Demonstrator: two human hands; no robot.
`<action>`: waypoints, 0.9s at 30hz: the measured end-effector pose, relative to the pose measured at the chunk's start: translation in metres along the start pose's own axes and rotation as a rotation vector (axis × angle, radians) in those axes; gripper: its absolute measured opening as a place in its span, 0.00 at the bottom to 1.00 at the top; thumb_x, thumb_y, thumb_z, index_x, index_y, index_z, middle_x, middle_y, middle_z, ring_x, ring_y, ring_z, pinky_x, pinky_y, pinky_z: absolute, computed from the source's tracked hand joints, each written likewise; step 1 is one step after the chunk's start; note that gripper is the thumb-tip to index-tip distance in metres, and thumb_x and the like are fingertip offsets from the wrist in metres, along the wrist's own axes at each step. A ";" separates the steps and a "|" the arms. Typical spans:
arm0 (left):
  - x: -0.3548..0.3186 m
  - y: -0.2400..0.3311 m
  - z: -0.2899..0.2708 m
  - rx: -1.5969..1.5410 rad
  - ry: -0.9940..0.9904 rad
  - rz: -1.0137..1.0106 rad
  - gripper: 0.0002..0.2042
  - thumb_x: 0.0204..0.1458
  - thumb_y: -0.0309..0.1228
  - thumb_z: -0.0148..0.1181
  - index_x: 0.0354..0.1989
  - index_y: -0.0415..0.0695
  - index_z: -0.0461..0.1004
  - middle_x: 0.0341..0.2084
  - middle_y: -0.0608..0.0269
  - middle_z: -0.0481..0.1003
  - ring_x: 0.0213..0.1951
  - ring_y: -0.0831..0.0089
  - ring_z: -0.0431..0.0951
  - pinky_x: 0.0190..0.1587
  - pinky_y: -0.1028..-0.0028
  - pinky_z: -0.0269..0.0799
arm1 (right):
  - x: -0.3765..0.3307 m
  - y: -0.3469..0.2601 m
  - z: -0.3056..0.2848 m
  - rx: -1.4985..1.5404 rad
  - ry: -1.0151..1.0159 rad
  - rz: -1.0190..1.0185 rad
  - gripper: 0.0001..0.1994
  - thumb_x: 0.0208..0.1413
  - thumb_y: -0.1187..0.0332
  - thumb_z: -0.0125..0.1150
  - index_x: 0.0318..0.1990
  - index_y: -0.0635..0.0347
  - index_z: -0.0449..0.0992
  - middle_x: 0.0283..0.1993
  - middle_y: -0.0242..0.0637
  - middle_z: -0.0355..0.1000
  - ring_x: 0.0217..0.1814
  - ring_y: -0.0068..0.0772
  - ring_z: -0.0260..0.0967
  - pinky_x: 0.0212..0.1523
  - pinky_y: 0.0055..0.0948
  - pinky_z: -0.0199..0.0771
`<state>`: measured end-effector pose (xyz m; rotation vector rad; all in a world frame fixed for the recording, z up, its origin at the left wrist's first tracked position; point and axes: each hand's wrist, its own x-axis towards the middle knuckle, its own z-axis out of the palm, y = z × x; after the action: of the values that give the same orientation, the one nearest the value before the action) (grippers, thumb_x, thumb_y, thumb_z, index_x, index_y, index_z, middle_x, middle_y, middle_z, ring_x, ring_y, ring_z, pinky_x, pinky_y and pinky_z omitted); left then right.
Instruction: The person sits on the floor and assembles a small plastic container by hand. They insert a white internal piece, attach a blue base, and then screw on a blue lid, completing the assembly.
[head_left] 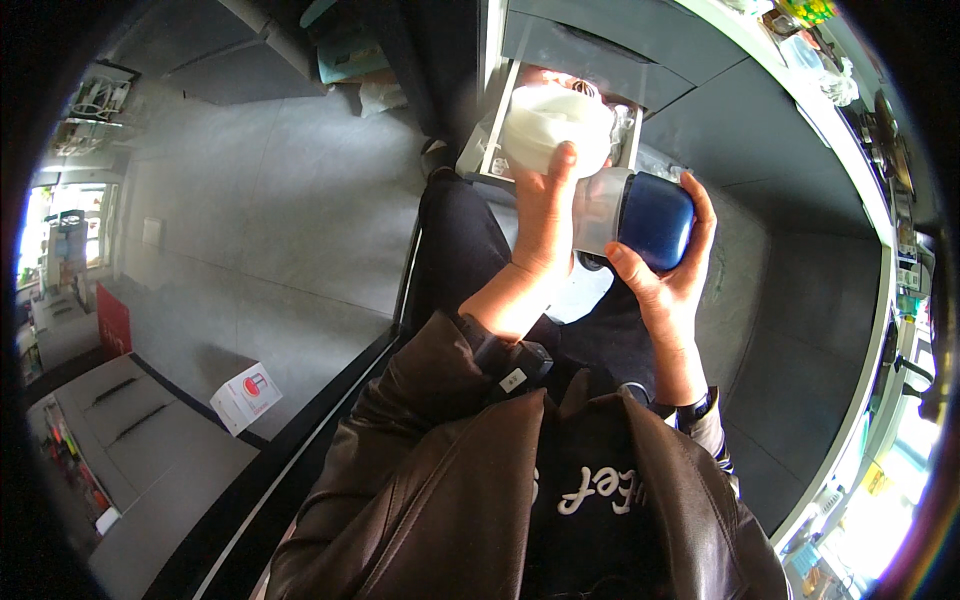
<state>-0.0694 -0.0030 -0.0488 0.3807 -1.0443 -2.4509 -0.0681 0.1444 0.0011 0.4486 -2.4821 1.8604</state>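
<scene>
l hand (545,225) grips clear cup end of a blender jar (600,210); r hand (665,275) wraps its dark blue base (655,220), above open drawer (495,150).

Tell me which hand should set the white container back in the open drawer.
Left, probably. The left hand grips the white container, which is already over the open drawer. The right hand is wrapped around the blue-capped jar, so it isn't free.
</scene>
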 end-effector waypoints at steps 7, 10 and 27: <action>0.000 0.004 -0.007 -0.067 -0.064 -0.115 0.40 0.59 0.49 0.69 0.71 0.44 0.53 0.58 0.54 0.69 0.60 0.68 0.73 0.59 0.67 0.77 | 0.004 -0.007 -0.006 -0.092 -0.088 -0.047 0.53 0.37 0.57 0.86 0.72 0.59 0.61 0.64 0.47 0.66 0.65 0.45 0.68 0.68 0.42 0.67; 0.001 0.003 -0.007 -0.060 -0.057 -0.128 0.40 0.59 0.48 0.68 0.71 0.44 0.52 0.58 0.54 0.69 0.60 0.68 0.73 0.58 0.67 0.77 | 0.005 -0.008 -0.009 -0.067 -0.118 -0.033 0.51 0.38 0.58 0.86 0.71 0.58 0.62 0.64 0.47 0.66 0.65 0.45 0.67 0.68 0.42 0.67; 0.002 -0.004 -0.008 -0.094 -0.093 -0.285 0.30 0.65 0.50 0.59 0.68 0.44 0.63 0.55 0.57 0.76 0.54 0.65 0.80 0.56 0.63 0.78 | 0.018 0.000 -0.024 -0.141 -0.298 -0.245 0.48 0.32 0.66 0.84 0.66 0.60 0.66 0.66 0.49 0.62 0.70 0.50 0.62 0.71 0.44 0.61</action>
<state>-0.0688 -0.0059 -0.0574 0.4125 -0.9640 -2.7836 -0.0892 0.1635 0.0112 1.0388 -2.5642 1.6161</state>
